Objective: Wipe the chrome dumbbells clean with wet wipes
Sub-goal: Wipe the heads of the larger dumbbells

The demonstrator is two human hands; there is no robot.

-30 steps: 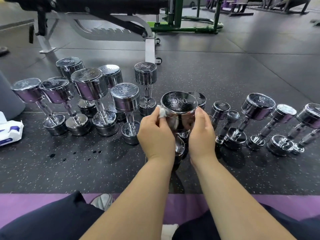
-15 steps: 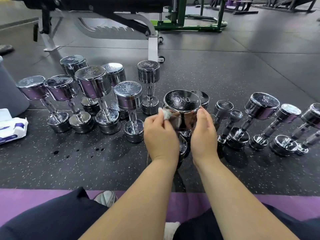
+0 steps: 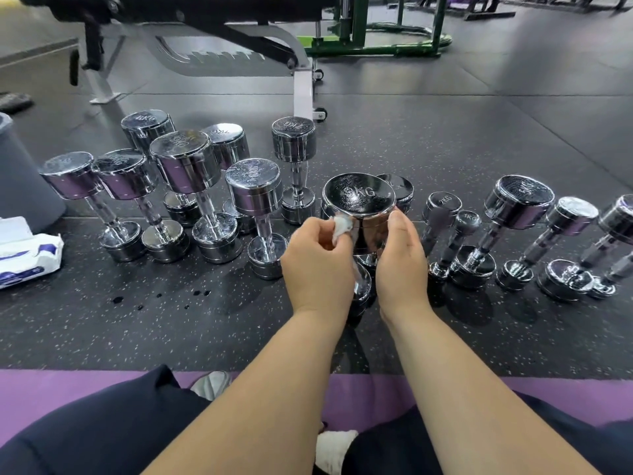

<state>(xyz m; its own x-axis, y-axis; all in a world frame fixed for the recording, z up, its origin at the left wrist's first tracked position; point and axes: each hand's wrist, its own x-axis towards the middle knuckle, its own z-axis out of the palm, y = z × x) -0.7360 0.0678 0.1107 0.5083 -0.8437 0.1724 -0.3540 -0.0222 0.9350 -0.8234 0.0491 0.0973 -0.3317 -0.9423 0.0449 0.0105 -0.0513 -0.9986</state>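
The 9KG dumbbell [image 3: 359, 197] stands on end on the black speckled floor [image 3: 171, 320]. It is right in front of the person, in the middle of the row. It's shiny chrome w/ a big round top. The flat top face is dark & mirror-like, w/ "9KG" stamped in it & thin streaks. Its low end is mostly hidden behind the hands; a bit of shiny metal shows btwn the wrists.

The left hand [image 3: 317, 265] pinches a small white wet wipe [image 3: 342, 226] btwn thumb & curled fingers. It holds the wipe on the left side of the top, just under the rim. The right hand [image 3: 400, 262] grips the right side of the same top. Its thumb is up by the rim & the other fingers go round the far side, out of sight. Both arms are bare & reach fwd from the lap.

On the left a bunch of bigger dumbbells [image 3: 185, 166] stand on end, close together. On the right are smaller dumbbells [image 3: 442, 207], marked 2KG, 1KG etc. A pack of wipes [image 3: 27, 255] lies far left on the floor. A few wet drops [image 3: 161, 296] sit near it.
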